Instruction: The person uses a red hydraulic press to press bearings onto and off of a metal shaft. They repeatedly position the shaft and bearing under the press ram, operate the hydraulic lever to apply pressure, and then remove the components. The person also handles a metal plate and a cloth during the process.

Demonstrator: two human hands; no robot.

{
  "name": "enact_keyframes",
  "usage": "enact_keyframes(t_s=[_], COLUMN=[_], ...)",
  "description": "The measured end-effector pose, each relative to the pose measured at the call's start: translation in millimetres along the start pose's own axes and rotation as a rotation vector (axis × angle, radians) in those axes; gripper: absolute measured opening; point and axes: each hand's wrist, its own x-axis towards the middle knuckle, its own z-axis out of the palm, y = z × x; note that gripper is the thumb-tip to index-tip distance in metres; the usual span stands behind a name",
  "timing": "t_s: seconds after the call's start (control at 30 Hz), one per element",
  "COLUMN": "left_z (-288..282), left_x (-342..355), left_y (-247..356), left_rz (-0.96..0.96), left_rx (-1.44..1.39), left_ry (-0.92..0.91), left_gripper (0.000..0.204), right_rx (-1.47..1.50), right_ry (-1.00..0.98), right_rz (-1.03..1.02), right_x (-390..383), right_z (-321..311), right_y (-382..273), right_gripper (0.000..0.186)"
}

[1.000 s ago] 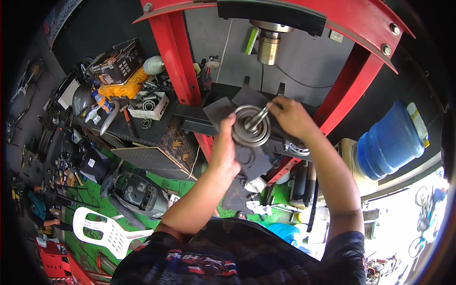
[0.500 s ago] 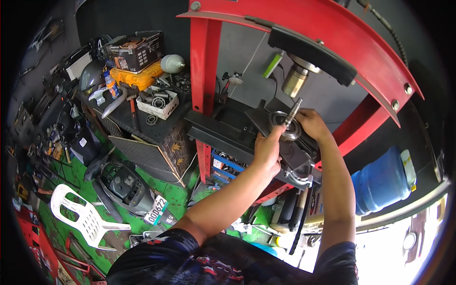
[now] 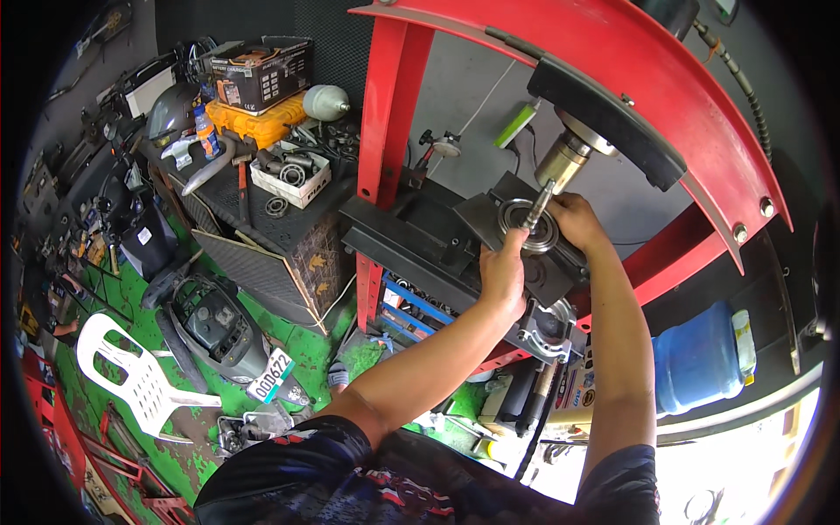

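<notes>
A steel shaft [image 3: 542, 201] stands tilted in a round metal bearing [image 3: 547, 234], over dark steel plates [image 3: 490, 210] on a press bed. With its thumb against the shaft, my left hand [image 3: 504, 278] is closed round the near side; its other fingers are partly hidden. On the right side, my right hand [image 3: 576, 224] curls its fingers at the bearing's edge, their tips hidden behind the shaft and bearing. Just above the shaft tip hangs the press's brass-coloured ram [image 3: 563, 161]. A curved metal clamp-like part [image 3: 549, 332] sits below the plates.
The red press frame [image 3: 394, 114] rises around the work. At left, a bench [image 3: 328, 236] carries a hammer [image 3: 244, 188], a white box of bearings [image 3: 306, 188] and a yellow case [image 3: 254, 127]. A white chair [image 3: 131, 376], a scooter [image 3: 214, 319] and a blue water jug [image 3: 700, 359] stand nearby.
The view has shifted, so the press appears slightly farther right. Both hands stay at the shaft and bearing, and the shaft's tip now shows close to the ram's lower end.
</notes>
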Motion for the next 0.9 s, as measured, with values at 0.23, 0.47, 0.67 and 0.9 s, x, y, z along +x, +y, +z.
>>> enact_keyframes(t_s=[0.23, 0.47, 0.67, 0.9], left_z=[-22.9, -16.1, -29.7, -29.7], left_x=[38.1, 12.4, 20.5, 22.4], left_y=[-11.9, -22.1, -25.3, -37.0], left_rz=[0.042, 0.148, 0.075, 0.090], left_rx=[0.050, 0.132, 0.253, 0.155], left_ry=[-0.038, 0.025, 0.117, 0.066], left_gripper=[0.049, 0.055, 0.055, 0.065], right_rx=[0.016, -0.008, -0.036, -0.136], right_ry=[0.020, -0.092, -0.130, -0.168], right_rz=[0.039, -0.010, -0.023, -0.025], right_x=[13.4, 36.7, 35.3, 46.4], right_z=[7.8, 27.2, 44.5, 51.7], right_y=[-1.1, 22.7, 18.0, 41.5], right_gripper=[0.053, 0.039, 0.040, 0.038])
